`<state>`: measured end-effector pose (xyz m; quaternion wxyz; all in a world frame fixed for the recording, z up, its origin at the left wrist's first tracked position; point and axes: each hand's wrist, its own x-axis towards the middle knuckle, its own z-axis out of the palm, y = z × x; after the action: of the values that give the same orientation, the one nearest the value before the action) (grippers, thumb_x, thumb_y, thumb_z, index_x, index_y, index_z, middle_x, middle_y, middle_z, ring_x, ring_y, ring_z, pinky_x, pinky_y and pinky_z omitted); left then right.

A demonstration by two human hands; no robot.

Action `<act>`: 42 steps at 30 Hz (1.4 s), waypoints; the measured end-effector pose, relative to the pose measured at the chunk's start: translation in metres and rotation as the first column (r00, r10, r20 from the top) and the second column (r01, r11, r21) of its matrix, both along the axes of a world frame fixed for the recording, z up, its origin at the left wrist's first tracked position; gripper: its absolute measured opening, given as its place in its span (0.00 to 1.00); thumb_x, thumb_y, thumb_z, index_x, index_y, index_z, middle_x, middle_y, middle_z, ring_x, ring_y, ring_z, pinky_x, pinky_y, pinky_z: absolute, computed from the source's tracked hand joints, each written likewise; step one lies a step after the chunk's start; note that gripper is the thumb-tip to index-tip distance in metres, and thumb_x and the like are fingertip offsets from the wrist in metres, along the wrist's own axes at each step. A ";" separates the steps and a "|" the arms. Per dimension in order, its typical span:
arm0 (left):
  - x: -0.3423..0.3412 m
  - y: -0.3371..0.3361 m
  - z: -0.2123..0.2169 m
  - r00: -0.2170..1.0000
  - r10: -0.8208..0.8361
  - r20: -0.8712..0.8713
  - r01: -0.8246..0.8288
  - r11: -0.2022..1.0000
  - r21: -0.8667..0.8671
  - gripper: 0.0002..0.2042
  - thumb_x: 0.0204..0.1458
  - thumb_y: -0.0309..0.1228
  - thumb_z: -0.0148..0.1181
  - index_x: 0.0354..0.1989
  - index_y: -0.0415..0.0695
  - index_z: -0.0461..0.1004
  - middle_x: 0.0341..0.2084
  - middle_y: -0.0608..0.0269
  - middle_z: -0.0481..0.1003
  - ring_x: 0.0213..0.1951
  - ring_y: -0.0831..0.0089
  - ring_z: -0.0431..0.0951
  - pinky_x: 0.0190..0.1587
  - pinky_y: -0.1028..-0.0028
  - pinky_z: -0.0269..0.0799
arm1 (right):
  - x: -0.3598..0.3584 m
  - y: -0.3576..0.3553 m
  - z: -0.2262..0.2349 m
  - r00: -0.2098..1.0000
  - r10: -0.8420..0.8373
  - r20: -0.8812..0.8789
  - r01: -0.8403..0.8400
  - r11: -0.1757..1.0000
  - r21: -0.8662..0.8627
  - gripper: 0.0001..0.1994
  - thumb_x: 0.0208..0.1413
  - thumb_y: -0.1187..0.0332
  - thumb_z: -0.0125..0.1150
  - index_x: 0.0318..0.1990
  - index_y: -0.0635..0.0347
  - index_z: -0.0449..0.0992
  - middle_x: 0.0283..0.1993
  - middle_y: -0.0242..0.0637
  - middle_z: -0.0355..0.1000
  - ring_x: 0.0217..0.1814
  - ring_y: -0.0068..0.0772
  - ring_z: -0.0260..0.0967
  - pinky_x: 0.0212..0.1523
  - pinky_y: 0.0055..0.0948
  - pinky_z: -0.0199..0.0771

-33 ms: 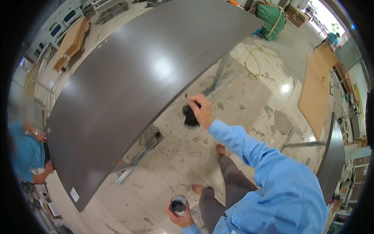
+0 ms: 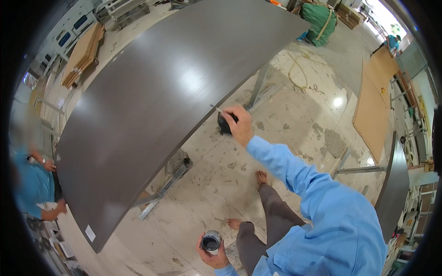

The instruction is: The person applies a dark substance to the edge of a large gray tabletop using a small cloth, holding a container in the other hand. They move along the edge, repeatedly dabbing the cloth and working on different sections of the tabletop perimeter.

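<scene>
My left hand [image 2: 212,256], low in the view, wraps round a small round can [image 2: 211,241] with dark paint inside. My right hand [image 2: 239,126] is raised beside the near edge of a long dark-brown panel [image 2: 152,87]. Between its fingertips is a thin paintbrush-like stick [image 2: 216,108], whose tip reaches over that edge; whether it touches the surface I cannot tell. A black cloth [image 2: 226,124] also bunches in this hand and hangs below the fingers. A white label [image 2: 90,233] lies on the panel's near-left corner.
Metal supports [image 2: 165,186] stand under the panel. At the left end, a person in a blue shirt [image 2: 34,184] stands close. Stacked brown boards [image 2: 84,55], a green sack [image 2: 318,25], a yellow hose [image 2: 297,73], another dark panel [image 2: 392,188] and tan boards [image 2: 373,115] surround me.
My right hand has shifted slightly away from me, and the thin stick now shows over the panel's edge. The other person's nearer hand has moved at the panel's end. My left hand stays put.
</scene>
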<state>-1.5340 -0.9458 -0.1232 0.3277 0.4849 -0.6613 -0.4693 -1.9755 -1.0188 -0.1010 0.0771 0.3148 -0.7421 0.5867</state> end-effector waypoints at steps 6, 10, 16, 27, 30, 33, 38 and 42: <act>-0.150 0.018 0.022 0.995 -0.099 -0.004 0.099 0.995 0.007 0.38 0.39 0.17 0.78 0.64 0.39 0.70 0.61 0.48 0.74 0.61 0.54 0.76 0.66 0.58 0.72 | -0.154 -0.039 -0.055 0.926 0.173 -0.337 -0.218 0.971 -0.099 0.03 0.62 0.75 0.67 0.41 0.60 0.81 0.44 0.41 0.76 0.46 0.45 0.76 0.49 0.40 0.79; -0.234 0.023 0.038 0.993 -0.120 0.010 0.120 0.993 0.005 0.38 0.40 0.19 0.81 0.64 0.40 0.70 0.61 0.48 0.74 0.62 0.54 0.76 0.67 0.58 0.72 | -0.207 -0.038 -0.087 0.858 0.241 -0.453 -0.288 0.957 -0.036 0.07 0.56 0.80 0.66 0.40 0.60 0.80 0.43 0.41 0.77 0.48 0.46 0.76 0.51 0.40 0.79; -0.310 0.020 0.064 0.985 -0.173 0.009 0.173 0.984 -0.033 0.38 0.41 0.22 0.82 0.63 0.40 0.70 0.61 0.48 0.75 0.62 0.56 0.76 0.67 0.59 0.72 | -0.379 0.044 -0.051 0.908 -0.406 -0.099 0.397 0.912 -0.102 0.02 0.61 0.73 0.67 0.39 0.59 0.82 0.40 0.40 0.79 0.43 0.44 0.77 0.49 0.39 0.77; -0.410 -0.009 0.075 0.941 -0.332 -0.060 0.330 0.943 -0.041 0.36 0.41 0.25 0.82 0.62 0.40 0.71 0.59 0.51 0.76 0.60 0.55 0.77 0.64 0.60 0.73 | -0.352 0.134 -0.069 0.973 -0.208 0.104 0.200 0.976 0.085 0.06 0.59 0.70 0.70 0.41 0.63 0.83 0.40 0.45 0.80 0.44 0.49 0.79 0.48 0.40 0.77; -0.439 -0.026 0.080 0.915 -0.404 -0.011 0.402 0.912 -0.087 0.36 0.41 0.26 0.83 0.61 0.41 0.72 0.58 0.50 0.77 0.60 0.54 0.77 0.63 0.60 0.74 | -0.343 0.128 -0.069 0.952 -0.230 0.201 0.212 0.971 0.107 0.06 0.60 0.71 0.70 0.41 0.63 0.83 0.40 0.45 0.79 0.44 0.49 0.78 0.47 0.40 0.77; -0.473 -0.049 0.085 0.873 -0.481 -0.081 0.472 0.875 -0.108 0.35 0.41 0.27 0.83 0.60 0.41 0.73 0.57 0.50 0.78 0.59 0.54 0.78 0.62 0.59 0.75 | -0.362 0.127 -0.064 0.926 -0.295 0.237 0.272 0.954 0.126 0.06 0.60 0.71 0.70 0.41 0.63 0.83 0.40 0.45 0.80 0.44 0.49 0.78 0.48 0.40 0.77; -0.520 -0.084 0.092 0.826 -0.556 -0.093 0.547 0.830 -0.108 0.34 0.41 0.29 0.83 0.60 0.41 0.74 0.57 0.50 0.79 0.58 0.53 0.78 0.61 0.58 0.75 | -0.398 0.136 -0.066 0.874 -0.423 0.237 0.388 0.904 0.180 0.06 0.61 0.70 0.69 0.41 0.62 0.84 0.42 0.44 0.81 0.45 0.48 0.80 0.49 0.39 0.78; -0.548 -0.108 0.094 0.768 -0.638 -0.053 0.629 0.768 -0.125 0.34 0.41 0.28 0.83 0.59 0.41 0.74 0.57 0.51 0.79 0.57 0.53 0.78 0.60 0.59 0.74 | -0.417 0.142 -0.071 0.889 -0.411 0.201 0.364 0.901 0.234 0.06 0.61 0.70 0.69 0.41 0.62 0.85 0.42 0.44 0.82 0.44 0.48 0.80 0.48 0.40 0.78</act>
<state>-2.0816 -1.0534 -0.0288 0.2044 0.1942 -0.7927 -0.5405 -2.3920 -0.8766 -0.1722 0.0704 0.0907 -0.8464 0.5201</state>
